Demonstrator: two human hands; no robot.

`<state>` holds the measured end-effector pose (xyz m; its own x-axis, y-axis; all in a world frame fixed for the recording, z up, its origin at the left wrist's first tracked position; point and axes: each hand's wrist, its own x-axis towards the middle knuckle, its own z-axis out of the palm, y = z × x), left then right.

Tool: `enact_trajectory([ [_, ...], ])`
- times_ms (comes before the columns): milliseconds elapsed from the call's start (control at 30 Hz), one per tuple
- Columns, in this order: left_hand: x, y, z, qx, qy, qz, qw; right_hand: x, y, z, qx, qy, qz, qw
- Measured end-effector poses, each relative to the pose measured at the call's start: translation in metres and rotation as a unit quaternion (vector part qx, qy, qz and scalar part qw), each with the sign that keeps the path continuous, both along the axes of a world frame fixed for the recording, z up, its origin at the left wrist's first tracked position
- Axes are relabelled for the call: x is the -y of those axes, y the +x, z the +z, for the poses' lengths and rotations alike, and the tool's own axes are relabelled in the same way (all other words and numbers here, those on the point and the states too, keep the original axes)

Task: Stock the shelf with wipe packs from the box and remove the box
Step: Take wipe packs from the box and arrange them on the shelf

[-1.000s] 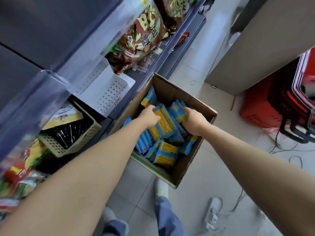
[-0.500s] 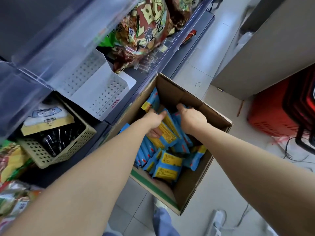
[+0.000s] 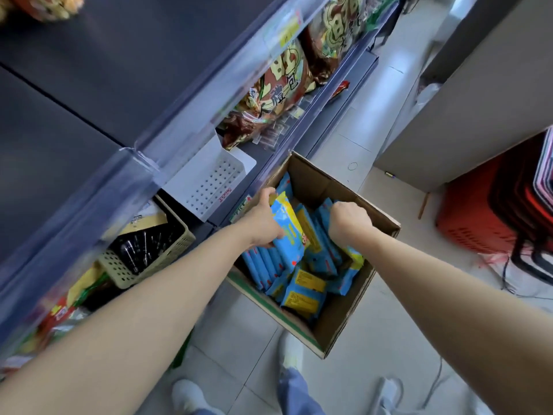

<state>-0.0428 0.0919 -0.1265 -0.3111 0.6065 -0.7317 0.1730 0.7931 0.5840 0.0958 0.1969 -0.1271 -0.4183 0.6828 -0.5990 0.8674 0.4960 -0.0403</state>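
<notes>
Down in the cardboard box, the left hand clamps a tilted wipe pack, long axis toward eleven o'clock, while the right hand closes on neighbouring packs at three o'clock.

A box is set on the floor at centre, against the shelf at 10 o'clock. Wipe packs are stacked inside it. On the shelf, a tray lies at 11 o'clock and a basket at 9 o'clock. Crates are stacked at 3 o'clock.
</notes>
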Motion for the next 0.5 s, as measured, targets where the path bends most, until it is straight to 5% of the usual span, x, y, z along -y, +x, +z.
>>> enact_trajectory([
  [333,0.026,-0.024,0.178,-0.049,0.098,0.023,0.994,0.009,-0.024,0.206,-0.077,0.031,0.016,0.996],
  [500,0.064,-0.035,0.295,-0.080,0.217,0.064,0.971,0.030,-0.032,0.324,-0.212,0.067,-0.002,0.975],
])
